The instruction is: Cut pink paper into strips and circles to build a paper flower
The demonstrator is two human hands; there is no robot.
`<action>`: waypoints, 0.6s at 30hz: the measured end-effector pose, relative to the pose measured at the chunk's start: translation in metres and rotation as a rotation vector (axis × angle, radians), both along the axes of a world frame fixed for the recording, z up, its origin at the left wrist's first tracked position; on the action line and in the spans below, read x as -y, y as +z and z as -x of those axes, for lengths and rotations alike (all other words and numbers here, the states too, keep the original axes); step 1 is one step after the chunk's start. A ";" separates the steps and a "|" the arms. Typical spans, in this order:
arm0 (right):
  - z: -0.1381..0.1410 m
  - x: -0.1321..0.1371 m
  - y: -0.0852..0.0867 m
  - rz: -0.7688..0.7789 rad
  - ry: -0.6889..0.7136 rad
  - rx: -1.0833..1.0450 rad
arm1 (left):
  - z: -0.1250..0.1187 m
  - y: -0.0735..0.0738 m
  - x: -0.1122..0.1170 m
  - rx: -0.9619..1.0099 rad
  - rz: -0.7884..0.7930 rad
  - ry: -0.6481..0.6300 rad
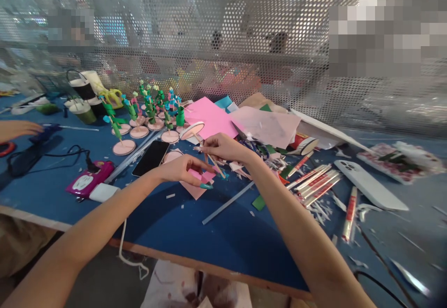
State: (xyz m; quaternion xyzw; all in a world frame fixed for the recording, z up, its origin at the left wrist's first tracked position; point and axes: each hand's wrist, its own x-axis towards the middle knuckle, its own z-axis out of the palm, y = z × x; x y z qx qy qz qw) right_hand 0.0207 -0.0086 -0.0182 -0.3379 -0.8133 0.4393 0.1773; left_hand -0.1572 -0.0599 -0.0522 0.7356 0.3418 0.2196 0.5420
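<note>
My right hand pinches a thin wooden stick that is tilted upside down. A round pale pink base is at the stick's upper end, and a small blue paper flower at its lower end. My left hand is beside the flower, thumb and fingers apart, with teal nails. Bright pink paper shows between its thumb and fingers; whether they touch it I cannot tell. Beneath lies a pale pink paper square. Several finished paper flowers on round bases stand behind my left hand.
A black phone, a magenta power socket and a clear glue stick lie on the blue table. Rightward are red-wrapped sticks and a white phone. Another person's hand holds a dark blue tool at left.
</note>
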 end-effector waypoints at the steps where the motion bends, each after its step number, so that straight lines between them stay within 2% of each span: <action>1: 0.000 0.000 0.000 0.000 0.003 -0.004 | 0.001 -0.001 -0.001 0.005 -0.001 -0.006; 12: -0.003 0.001 0.003 -0.009 0.037 -0.015 | 0.003 0.000 0.001 0.020 -0.029 0.005; 18: -0.004 0.002 0.006 -0.020 0.039 -0.027 | 0.003 -0.003 0.001 0.058 0.026 -0.013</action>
